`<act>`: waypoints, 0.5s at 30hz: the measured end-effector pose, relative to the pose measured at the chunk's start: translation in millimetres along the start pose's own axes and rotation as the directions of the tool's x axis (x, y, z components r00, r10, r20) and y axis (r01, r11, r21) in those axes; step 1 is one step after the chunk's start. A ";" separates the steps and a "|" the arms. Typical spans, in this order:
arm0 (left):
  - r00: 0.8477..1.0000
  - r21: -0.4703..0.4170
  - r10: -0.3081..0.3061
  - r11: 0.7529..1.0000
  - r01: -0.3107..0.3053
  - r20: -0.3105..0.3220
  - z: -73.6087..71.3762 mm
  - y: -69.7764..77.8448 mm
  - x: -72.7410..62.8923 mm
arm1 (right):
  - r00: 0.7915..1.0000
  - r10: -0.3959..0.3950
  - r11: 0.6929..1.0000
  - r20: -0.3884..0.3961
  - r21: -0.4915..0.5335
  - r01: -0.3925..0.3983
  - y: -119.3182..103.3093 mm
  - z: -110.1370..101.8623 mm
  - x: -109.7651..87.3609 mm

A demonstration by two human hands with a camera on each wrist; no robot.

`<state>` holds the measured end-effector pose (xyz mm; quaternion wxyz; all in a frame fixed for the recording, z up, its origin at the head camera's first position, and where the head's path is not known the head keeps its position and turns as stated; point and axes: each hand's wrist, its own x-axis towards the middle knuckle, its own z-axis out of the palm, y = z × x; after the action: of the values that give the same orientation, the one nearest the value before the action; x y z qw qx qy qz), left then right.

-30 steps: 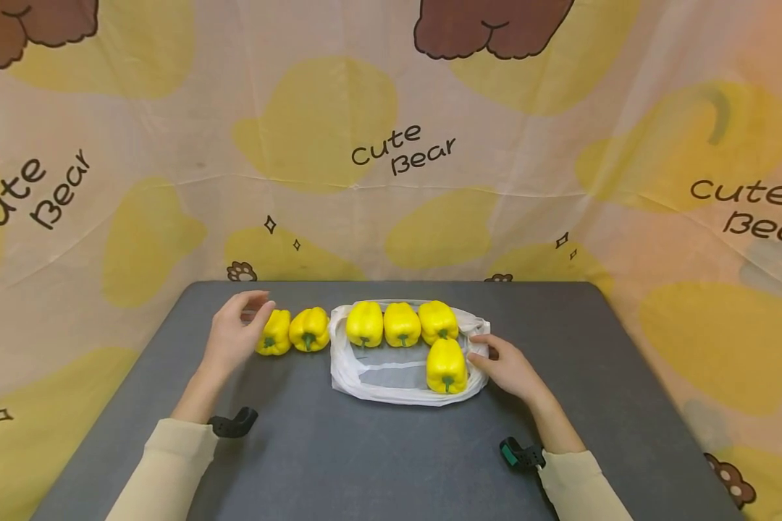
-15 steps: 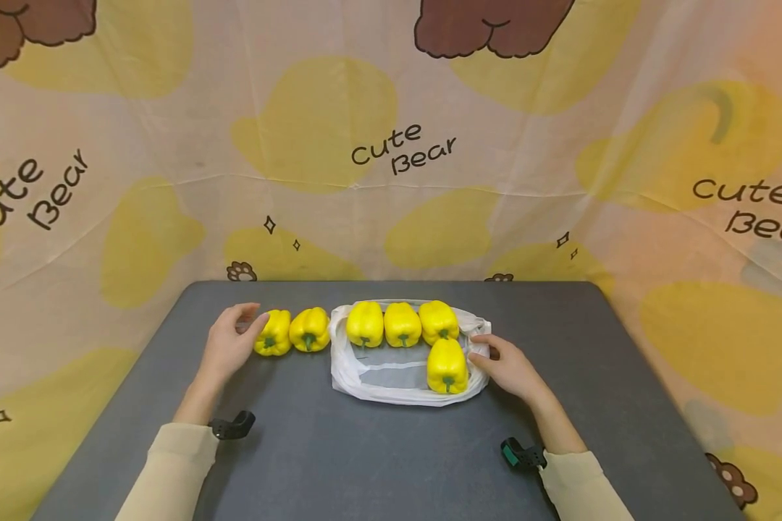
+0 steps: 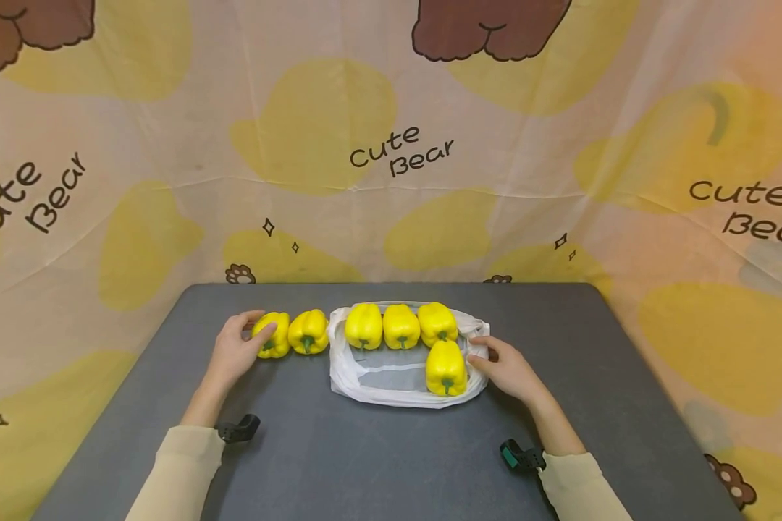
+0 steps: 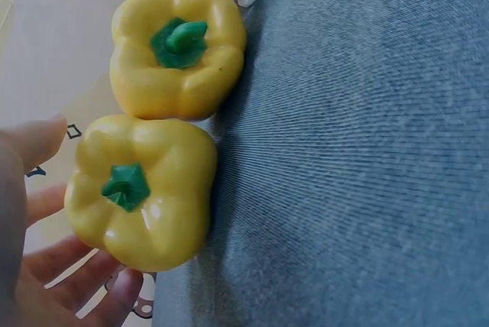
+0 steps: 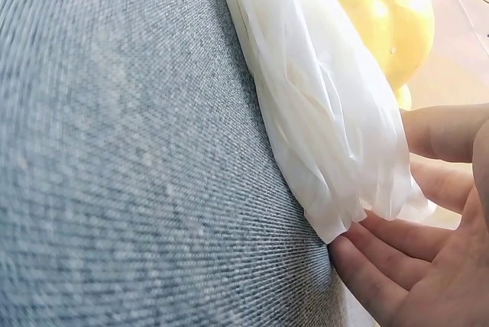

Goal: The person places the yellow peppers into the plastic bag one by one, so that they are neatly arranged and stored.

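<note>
My left hand [image 3: 231,354] is at the leftmost yellow bell pepper [image 3: 274,346], its thumb spread from the fingers. In the left wrist view, the fingers [image 4: 72,270] reach behind that bell pepper, while a gap shows between it and the thumb. A second bell pepper [image 4: 179,86] sits right beside it. With my right hand [image 3: 510,367] I hold the right edge of a white plastic bag [image 3: 391,395], thumb inside the rim and fingers outside in the right wrist view. Within the bag's open mouth lie three bell peppers in a back row and another bell pepper [image 3: 446,367] at front right.
A dark grey table [image 3: 365,463] carries everything. Behind it and at both sides hangs a printed cloth [image 3: 313,123] with bear drawings and lettering. Both wrists wear black straps [image 3: 240,428].
My left hand has come down and in toward the leftmost bell pepper, its fingers now reaching behind it. The right hand stays at the bag's edge; the bell peppers have not moved.
</note>
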<state>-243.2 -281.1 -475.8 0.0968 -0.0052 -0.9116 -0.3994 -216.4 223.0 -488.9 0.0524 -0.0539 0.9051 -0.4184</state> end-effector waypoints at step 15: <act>0.996 -0.005 0.012 1.000 -0.012 0.094 6.8 -8.1 -2.8 | 1.000 0.006 1.000 -0.005 -0.011 -0.006 0.2 1.4 0.6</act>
<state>-242.4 -281.4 -486.7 0.0564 -0.0297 -0.9142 -0.4003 -216.8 222.0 -489.9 0.0512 -0.0506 0.9077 -0.4134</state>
